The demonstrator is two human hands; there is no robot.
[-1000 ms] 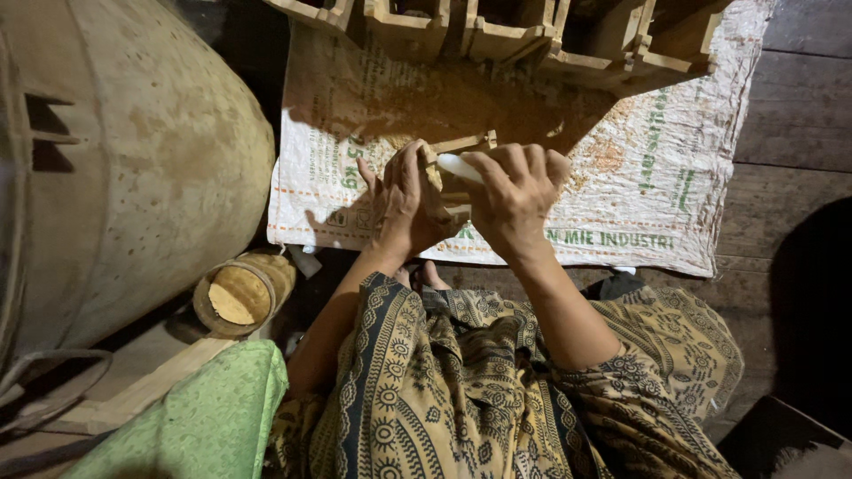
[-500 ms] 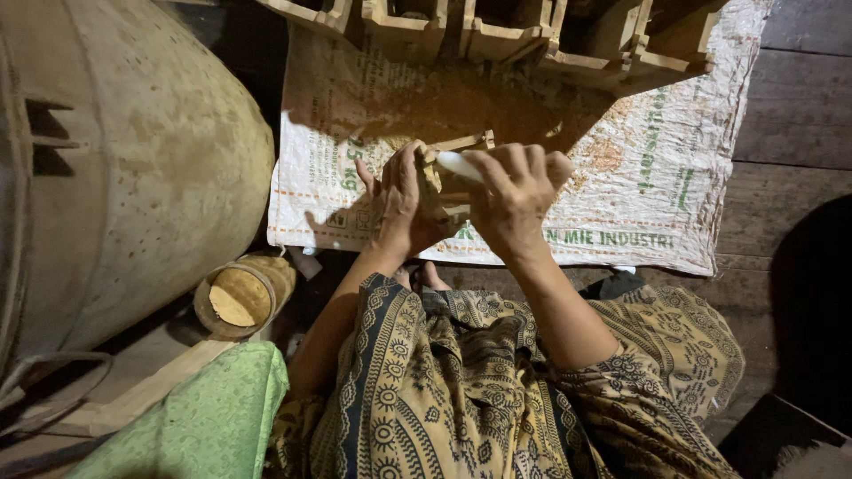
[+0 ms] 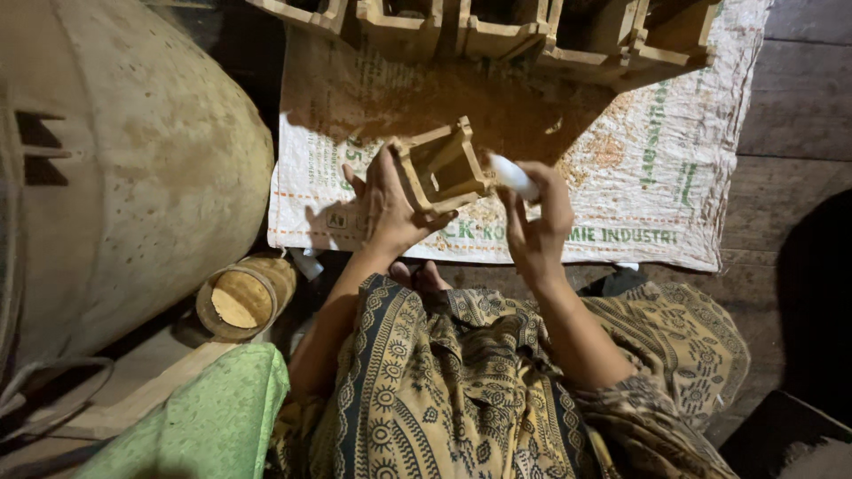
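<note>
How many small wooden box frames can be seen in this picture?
5. One box frame is held in the left hand. Four more stand in a row at the top edge, cut off; others may be hidden.

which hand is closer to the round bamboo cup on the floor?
Left. The left hand holds the wooden box, up and to the right of the cup. The right hand, gripping a white stick, is farther right, beyond the box.
</note>
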